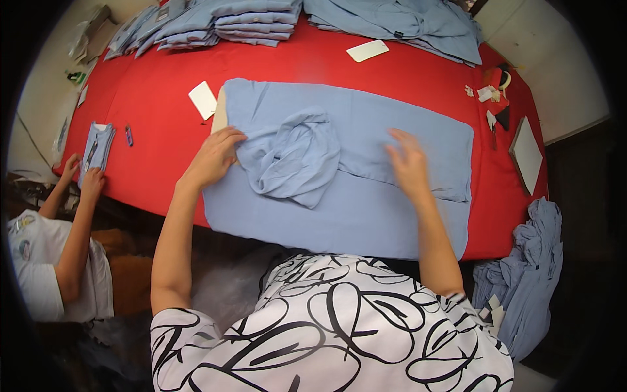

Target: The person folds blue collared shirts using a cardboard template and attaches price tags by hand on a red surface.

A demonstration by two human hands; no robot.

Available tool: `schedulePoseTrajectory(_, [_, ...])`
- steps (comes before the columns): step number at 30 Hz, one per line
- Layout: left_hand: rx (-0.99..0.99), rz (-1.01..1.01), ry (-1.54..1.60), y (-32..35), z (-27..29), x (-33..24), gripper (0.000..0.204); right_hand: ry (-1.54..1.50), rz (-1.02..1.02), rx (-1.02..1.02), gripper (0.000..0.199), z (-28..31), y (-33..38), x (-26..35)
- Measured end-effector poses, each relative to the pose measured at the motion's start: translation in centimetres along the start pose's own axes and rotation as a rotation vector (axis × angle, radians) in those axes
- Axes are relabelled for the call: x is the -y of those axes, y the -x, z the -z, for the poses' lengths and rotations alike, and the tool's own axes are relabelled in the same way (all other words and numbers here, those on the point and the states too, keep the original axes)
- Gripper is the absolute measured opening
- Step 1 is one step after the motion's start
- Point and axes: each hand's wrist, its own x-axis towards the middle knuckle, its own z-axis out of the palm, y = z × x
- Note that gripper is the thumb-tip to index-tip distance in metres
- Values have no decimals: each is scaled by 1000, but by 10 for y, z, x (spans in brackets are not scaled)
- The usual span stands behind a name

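A light blue garment (392,209) lies spread in front of me, with a bunched, twisted part (294,157) heaped on its left half and a seam running right from it. At its upper left edge, next to a beige strip (219,110) showing from under the cloth, my left hand (214,155) has its fingers closed on the fabric; its thumb is mostly hidden. My right hand (410,162) is over the garment's right half, fingers apart and a little smeared by motion, holding nothing. Whether it touches the cloth I cannot tell.
Folded blue garments (255,26) are stacked along the far side of the red table (313,59). White cards (368,51) lie nearby. At right are a tape roll (505,80) and a flat white-topped slab (525,157). At left a co-worker's hands (93,179) hold a folded garment (98,147).
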Motion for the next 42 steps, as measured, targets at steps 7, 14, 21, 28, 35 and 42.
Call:
schedulePoseTrajectory(7, [15, 146, 218, 1, -8, 0, 36, -239, -183, 397, 45, -71, -64, 119])
schedulePoseTrajectory(14, [-15, 202, 292, 4, -14, 1, 23, -677, 429, 988, 23, 5, 52, 198])
schedulePoseTrajectory(21, [-91, 169, 266, 7, -21, 5, 10, -780, 385, 1364, 23, -19, 78, 202])
schedulePoseTrajectory(28, [-119, 231, 328, 12, -25, 6, 6, -686, 331, 1591, 56, -60, 118, 188])
schedulePoseTrajectory(35, [-128, 284, 316, 12, -29, 2, 19, -988, 139, 1573, 50, -117, 191, 127])
schedulePoseTrajectory(42, [-127, 141, 203, 17, -31, 12, 21, -573, -887, 942, 60, -171, 237, 36])
